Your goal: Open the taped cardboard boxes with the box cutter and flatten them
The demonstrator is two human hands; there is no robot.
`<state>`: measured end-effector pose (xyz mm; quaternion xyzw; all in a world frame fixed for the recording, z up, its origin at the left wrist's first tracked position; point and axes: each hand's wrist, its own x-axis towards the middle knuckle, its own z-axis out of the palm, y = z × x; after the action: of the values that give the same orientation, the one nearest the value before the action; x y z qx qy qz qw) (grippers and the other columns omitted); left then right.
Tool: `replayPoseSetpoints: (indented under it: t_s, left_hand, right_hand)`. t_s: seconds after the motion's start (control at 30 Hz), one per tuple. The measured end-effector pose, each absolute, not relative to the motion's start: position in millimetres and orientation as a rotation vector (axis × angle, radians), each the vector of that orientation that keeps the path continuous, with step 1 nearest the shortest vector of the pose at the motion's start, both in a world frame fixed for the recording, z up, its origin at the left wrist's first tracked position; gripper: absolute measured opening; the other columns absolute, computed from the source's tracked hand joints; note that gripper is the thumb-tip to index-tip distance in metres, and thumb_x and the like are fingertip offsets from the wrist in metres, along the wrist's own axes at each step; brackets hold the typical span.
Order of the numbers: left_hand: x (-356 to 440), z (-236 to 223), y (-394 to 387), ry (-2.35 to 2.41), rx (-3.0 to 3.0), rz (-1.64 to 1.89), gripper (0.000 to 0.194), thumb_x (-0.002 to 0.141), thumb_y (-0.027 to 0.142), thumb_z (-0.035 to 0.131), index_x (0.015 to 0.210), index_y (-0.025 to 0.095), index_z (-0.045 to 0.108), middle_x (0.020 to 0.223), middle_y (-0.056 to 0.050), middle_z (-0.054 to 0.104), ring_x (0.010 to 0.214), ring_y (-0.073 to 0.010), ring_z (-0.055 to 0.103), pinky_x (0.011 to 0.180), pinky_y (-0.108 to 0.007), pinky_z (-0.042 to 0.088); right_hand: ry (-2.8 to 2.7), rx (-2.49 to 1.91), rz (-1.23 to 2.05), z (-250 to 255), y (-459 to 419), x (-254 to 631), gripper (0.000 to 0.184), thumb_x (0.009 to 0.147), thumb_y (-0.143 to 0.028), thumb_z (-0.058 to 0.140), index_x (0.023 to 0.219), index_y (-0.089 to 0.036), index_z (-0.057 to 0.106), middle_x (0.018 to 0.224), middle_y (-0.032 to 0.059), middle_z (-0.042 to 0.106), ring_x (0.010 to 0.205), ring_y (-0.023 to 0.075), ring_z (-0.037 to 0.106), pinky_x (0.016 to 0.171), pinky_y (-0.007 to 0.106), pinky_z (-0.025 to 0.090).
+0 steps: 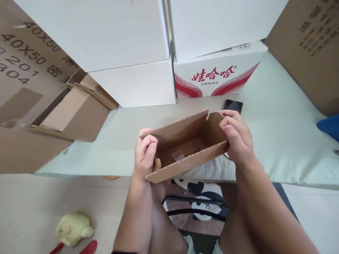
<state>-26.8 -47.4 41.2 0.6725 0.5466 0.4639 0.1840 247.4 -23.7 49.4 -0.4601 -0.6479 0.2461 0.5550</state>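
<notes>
A small open cardboard box (186,160) is held up over the front edge of the table, tilted so that I look down into it. Its top is open, and a strip of clear tape (178,156) sticks to the near wall. My left hand (145,151) grips the left end, fingers closed over the rim. At the opposite end my right hand (237,135) pinches the short wall, thumb and fingers wrapped round the cardboard. The inside looks empty apart from some dark line marks on the bottom.
Behind stand white boxes (132,84) and a white-and-red carton (214,76). A phone (233,106) lies beyond my right hand. Cardboard boxes (79,113) are at left, a large carton (309,53) and a blue object (329,127) at right. A yellow bottle (72,228) is on the floor.
</notes>
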Motion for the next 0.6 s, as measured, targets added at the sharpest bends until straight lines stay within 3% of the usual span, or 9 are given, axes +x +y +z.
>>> replayPoseSetpoints:
  t_s: [0.2,0.3,0.4,0.5,0.6]
  left_hand:
    - [-29.8,42.7,-45.5,1.453,1.967,1.416,0.045,0.082,0.058,0.063,0.063,0.024,0.041,0.066,-0.003,0.04,0.103,-0.0289,0.054,0.081,-0.04,0.046]
    - [-27.7,46.6,-46.7,1.467,1.95,1.493,0.045,0.083,0.054,0.063,0.059,0.024,0.039,0.061,-0.002,0.041,0.099,-0.0282,0.057,0.079,-0.039,0.047]
    - [-25.3,51.3,-49.1,1.459,1.869,1.549,0.042,0.085,0.043,0.062,0.055,0.023,0.041,0.065,-0.004,0.05,0.098,-0.0272,0.062,0.079,-0.04,0.049]
    - [-24.1,54.4,-49.9,1.503,1.8,1.482,0.035,0.085,0.036,0.061,0.054,0.022,0.049,0.063,-0.004,0.056,0.095,-0.0273,0.067,0.079,-0.04,0.051]
    - [-24.2,53.0,-48.3,1.493,1.807,1.507,0.024,0.084,0.034,0.061,0.064,0.022,0.067,0.067,-0.004,0.066,0.093,-0.0264,0.069,0.076,-0.037,0.051]
  right_hand:
    - [-1.341,-1.155,0.624,46.2,-22.3,245.0,0.031,0.094,-0.036,0.049,0.066,-0.022,0.051,0.105,0.008,0.064,0.105,0.0253,0.059,0.094,0.041,0.043]
    - [-1.303,-1.165,0.659,48.3,-23.7,243.8,0.031,0.094,-0.036,0.048,0.066,-0.022,0.05,0.105,0.0088,0.063,0.106,0.0261,0.058,0.096,0.042,0.042]
    - [-1.3,-1.179,0.692,49.5,-24.4,243.9,0.03,0.094,-0.036,0.047,0.067,-0.023,0.05,0.103,0.0094,0.061,0.107,0.0271,0.058,0.097,0.043,0.041]
    - [-1.335,-1.187,0.708,45.6,-22.7,245.9,0.032,0.095,-0.041,0.044,0.069,-0.023,0.048,0.1,0.0094,0.06,0.111,0.0284,0.057,0.099,0.043,0.041]
    - [-1.401,-1.178,0.715,37.8,-19.6,247.5,0.036,0.098,-0.047,0.037,0.074,-0.023,0.048,0.103,0.009,0.059,0.117,0.0286,0.056,0.102,0.043,0.041]
